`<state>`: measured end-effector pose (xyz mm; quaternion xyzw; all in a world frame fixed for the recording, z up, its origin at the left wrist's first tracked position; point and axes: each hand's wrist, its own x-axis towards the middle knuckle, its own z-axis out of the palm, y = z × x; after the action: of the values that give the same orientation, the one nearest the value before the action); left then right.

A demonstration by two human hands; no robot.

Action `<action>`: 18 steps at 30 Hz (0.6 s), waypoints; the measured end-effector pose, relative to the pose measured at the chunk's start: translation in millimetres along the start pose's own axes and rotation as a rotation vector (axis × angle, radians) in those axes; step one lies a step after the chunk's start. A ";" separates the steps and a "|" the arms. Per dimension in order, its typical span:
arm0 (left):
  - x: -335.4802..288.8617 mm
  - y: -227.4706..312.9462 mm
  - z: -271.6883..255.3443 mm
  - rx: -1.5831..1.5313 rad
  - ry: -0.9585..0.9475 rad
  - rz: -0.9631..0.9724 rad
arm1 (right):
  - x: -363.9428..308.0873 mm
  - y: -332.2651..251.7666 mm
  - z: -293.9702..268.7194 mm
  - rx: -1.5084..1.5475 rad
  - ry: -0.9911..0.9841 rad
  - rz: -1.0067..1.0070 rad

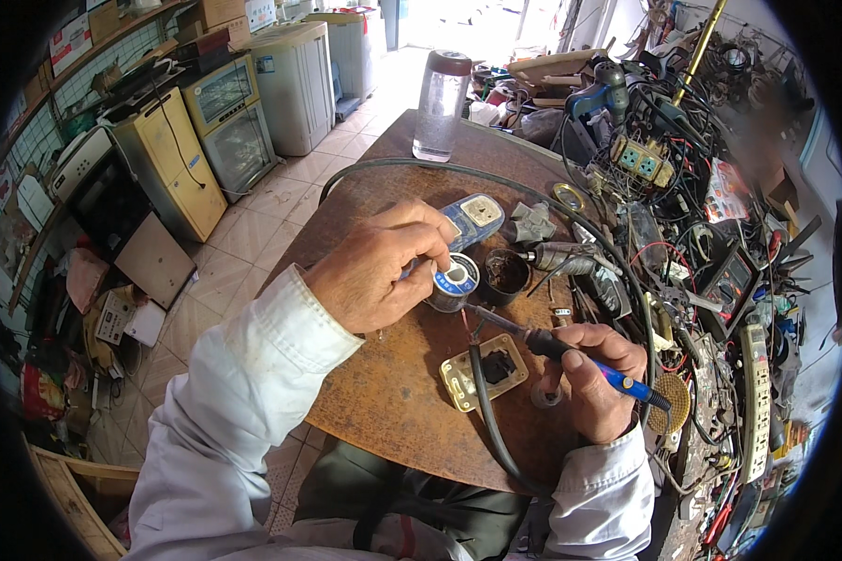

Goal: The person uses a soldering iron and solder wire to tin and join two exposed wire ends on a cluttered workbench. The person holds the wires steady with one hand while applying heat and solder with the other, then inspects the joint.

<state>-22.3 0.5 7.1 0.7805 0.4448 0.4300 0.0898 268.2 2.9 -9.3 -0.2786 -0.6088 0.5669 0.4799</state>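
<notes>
My left hand (384, 266) pinches a spool of solder wire (457, 276), which has a blue and white label, above the wooden table (384, 383). My right hand (606, 379) grips a soldering iron (632, 386) with a blue handle. Its tip points left, close to the spool and to the bared wire ends of a thick black cable (488, 411). Whether the tip touches the wires I cannot tell. The cable lies across an open cream plastic shell (456, 383). Beyond the spool are a round dark tin (506, 271) and a blue socket piece (478, 215).
A clear bottle with a brown lid (442, 107) stands at the table's far edge. A black cable (524, 179) curves across the table. Piled tools, wires and a power strip (756, 402) crowd the right side. Old appliances (168, 164) stand on the tiled floor at left.
</notes>
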 end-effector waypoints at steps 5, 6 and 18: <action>0.9 -0.9 -4.8 -0.003 -0.076 -0.045 | -0.3 -0.5 0.7 -0.009 0.013 0.008; 1.1 -1.4 -5.1 0.007 -0.073 -0.033 | -0.2 -0.7 0.6 -0.010 0.012 0.010; -0.8 -1.5 -0.9 0.074 -0.035 -0.054 | 0.2 2.1 -0.2 -0.010 0.013 -0.009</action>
<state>-24.1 0.5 6.4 0.7784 0.4795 0.3971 0.0802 267.9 3.5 -11.2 -0.2817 -0.6097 0.5602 0.4849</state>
